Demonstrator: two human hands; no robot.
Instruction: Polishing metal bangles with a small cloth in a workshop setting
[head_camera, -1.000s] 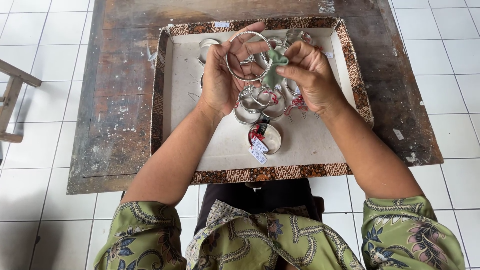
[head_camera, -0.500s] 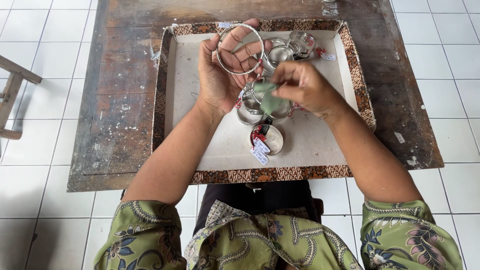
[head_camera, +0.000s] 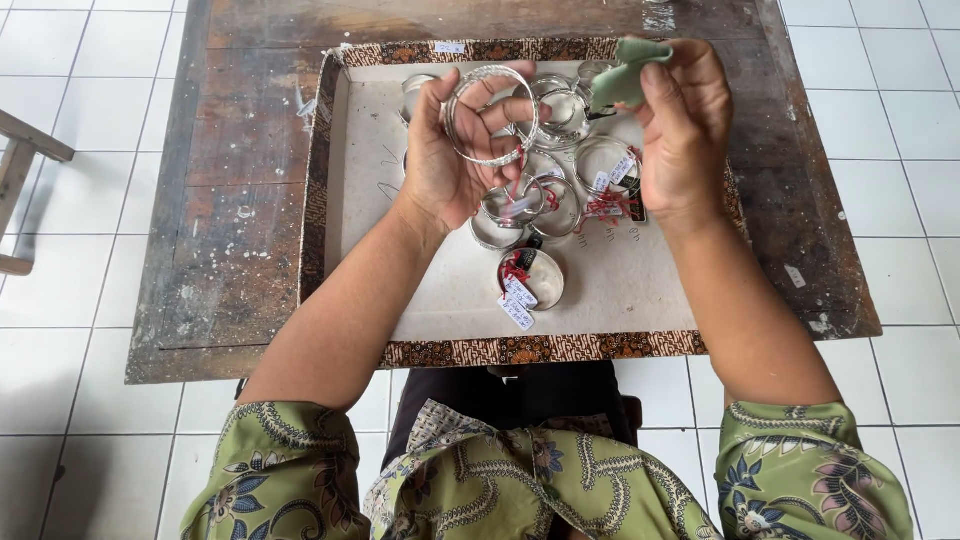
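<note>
Nearest me, a tagged silver bangle with a red tie (head_camera: 530, 277) lies low on the white tray with its patterned brown border (head_camera: 350, 200). At centre frame my left hand (head_camera: 450, 165) pinches a plain silver bangle (head_camera: 490, 115) upright between thumb and fingertips. My right hand (head_camera: 685, 125), upper right, grips a small green cloth (head_camera: 625, 75), held apart from it. Beyond lies a cluster of silver bangles (head_camera: 570, 150). I judge polishing in hand; next, cloth must meet bangle.

Left hand (head_camera: 450, 165) grips silver bangle (head_camera: 490, 115); right hand (head_camera: 685, 125) pinches green cloth (head_camera: 625, 78) over tray (head_camera: 355, 200).
</note>
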